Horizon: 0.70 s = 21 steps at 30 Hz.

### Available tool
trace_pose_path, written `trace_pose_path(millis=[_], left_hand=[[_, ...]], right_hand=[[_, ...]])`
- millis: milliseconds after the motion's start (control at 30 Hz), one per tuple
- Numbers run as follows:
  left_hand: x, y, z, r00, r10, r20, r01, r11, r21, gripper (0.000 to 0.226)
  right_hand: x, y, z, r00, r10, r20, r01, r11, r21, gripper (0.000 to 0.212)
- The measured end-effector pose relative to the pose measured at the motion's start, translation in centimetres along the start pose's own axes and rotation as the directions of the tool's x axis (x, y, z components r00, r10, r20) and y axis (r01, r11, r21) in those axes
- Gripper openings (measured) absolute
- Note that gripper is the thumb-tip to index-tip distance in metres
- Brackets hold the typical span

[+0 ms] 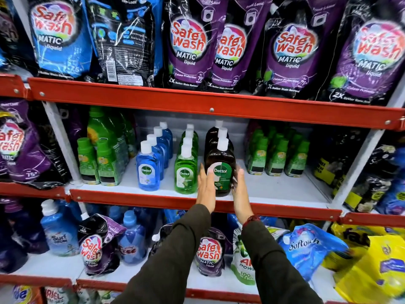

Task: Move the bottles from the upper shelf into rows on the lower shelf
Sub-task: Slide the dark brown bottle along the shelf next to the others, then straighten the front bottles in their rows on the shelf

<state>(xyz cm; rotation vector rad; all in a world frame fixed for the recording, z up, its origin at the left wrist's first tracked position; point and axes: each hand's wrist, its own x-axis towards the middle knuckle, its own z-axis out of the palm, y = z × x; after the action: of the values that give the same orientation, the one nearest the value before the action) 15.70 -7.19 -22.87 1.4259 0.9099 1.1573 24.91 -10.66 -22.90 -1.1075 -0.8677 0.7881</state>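
Note:
Three rows of Dettol bottles with white caps stand on the middle shelf: a blue row, a green row and a brown row behind the front brown bottle. The front brown bottle stands upright at the shelf's front edge. My left hand lies flat against its left side, fingers straight and partly over the label. My right hand is flat at its right side, fingers straight. Neither hand wraps around the bottle.
Small green-capped bottles stand to the right of the rows, and more green bottles to the left. Safewash pouches fill the shelf above. Pouches and blue bottles crowd the shelf below. Red rails edge every shelf.

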Motion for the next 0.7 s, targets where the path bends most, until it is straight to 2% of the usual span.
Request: trace_pose_path(millis=[67,167,233,533,700], left_hand=[[0.3,-0.4,0.0,0.999,-0.031,0.008,0.031,0.999,-0.007,0.084],[0.4,-0.8,-0.1,1.0,-0.023,0.005,0.023,1.0,0.013,0.063],[0.4,-0.9,-0.1,1.0,-0.014,0.004,0.014,1.0,0.022,0.059],[-0.2,-1.0,-0.6,1.0,0.029,-0.009,-0.028,0.997,0.078,0.057],[-0.6,-0.8,-0.7,1.0,0.026,0.008,-0.027,0.998,0.065,0.057]], right_hand=[[0.2,0.4,-0.1,1.0,-0.024,-0.005,0.024,1.0,-0.016,0.032],[0.3,0.5,-0.3,0.999,-0.039,-0.02,0.038,0.998,-0.045,0.029],[0.3,0.4,-0.3,0.999,-0.028,-0.036,0.025,0.998,-0.06,0.031],[0.1,0.3,-0.6,1.0,-0.007,0.001,0.007,0.996,-0.091,0.078],[-0.2,-0.1,-0.5,1.0,-0.01,0.015,0.012,0.993,-0.114,0.067]])
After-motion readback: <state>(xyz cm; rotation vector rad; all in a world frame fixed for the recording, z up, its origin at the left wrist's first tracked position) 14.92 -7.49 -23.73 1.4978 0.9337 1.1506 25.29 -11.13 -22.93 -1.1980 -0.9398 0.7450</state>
